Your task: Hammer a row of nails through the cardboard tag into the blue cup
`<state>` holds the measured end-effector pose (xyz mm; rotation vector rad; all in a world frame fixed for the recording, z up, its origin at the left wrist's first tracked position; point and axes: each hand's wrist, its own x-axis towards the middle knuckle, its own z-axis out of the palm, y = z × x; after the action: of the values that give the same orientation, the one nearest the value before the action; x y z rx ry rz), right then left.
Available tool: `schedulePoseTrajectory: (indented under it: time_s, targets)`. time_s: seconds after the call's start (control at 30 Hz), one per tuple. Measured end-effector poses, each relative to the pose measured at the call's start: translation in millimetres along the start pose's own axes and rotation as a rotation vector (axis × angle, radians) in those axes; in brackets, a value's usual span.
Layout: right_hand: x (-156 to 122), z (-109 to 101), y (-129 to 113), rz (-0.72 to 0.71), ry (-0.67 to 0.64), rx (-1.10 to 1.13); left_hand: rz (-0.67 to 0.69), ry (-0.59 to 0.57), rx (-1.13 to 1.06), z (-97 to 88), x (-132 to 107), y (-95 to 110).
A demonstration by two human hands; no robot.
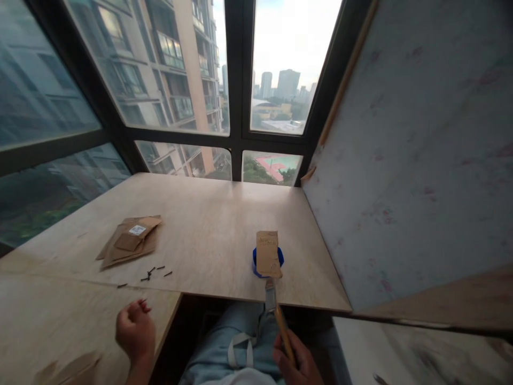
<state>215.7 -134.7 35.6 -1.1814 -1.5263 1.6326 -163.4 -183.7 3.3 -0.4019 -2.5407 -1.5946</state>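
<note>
My right hand (296,357), at the table's front edge, is wrapped round the wooden handle of a hammer (284,331). Its grey metal head points toward a blue round object (255,263), which looks like a tape roll or shallow dish. On that lies a piece of brown cardboard (266,252) with faint writing. My left hand (135,326) is closed over the left part of the table, fingertips pinched together; what is between them is too small to make out. Just beyond it are several dark nails or screws (149,274) scattered on the wood.
Flat brown paper packets (134,240) with a white label lie on the pale wooden tabletop (200,230). More brown paper (74,369) is at the lower left. Dark-framed windows (236,107) stand behind; a patterned panel (412,160) rises at right. A white surface (393,347) lies lower right.
</note>
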Motion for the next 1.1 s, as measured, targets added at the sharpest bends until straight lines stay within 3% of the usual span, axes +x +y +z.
schedulePoseTrajectory:
  time_s: [0.23, 0.3, 0.4, 0.5, 0.57, 0.67, 0.77, 0.87, 1.03, 1.1]
  targets:
    - [2, -34, -6, 0.059, 0.093, -0.101, -0.084, -0.43, -0.398, 65.7, -63, 113]
    - [3, -38, -10, 0.063, 0.107, -0.089, -0.173, -0.593, -0.563, 79.9, -75, 140]
    - [6, -39, -12, 0.067, 0.147, -0.035, -0.363, -0.85, -0.726, 98.5, -88, 167]
    - [11, -39, -7, 0.059, 0.16, 0.005, -0.423, -0.991, -0.757, 119.7, -97, 178]
    - [17, -41, -2, 0.095, 0.147, 0.037, -0.343, -1.037, -0.728, 137.0, -102, 180]
    - [28, -43, 5, 0.134, 0.171, 0.081, -0.07, -1.064, -0.609, 163.8, -109, 180]
    - [41, -47, 9, 0.123, 0.19, 0.117, 0.083, -1.065, -0.526, 184.3, -109, 179]
    - [53, -51, 10, 0.118, 0.191, 0.14, 0.202, -1.081, -0.486, 195.8, -100, 182]
    - [73, -53, 10, 0.11, 0.175, 0.195, 0.666, -1.234, -0.344, 208.9, -88, 185]
    - [79, -52, 11, 0.102, 0.176, 0.197, 0.715, -1.273, -0.288, 214.6, -88, 185]
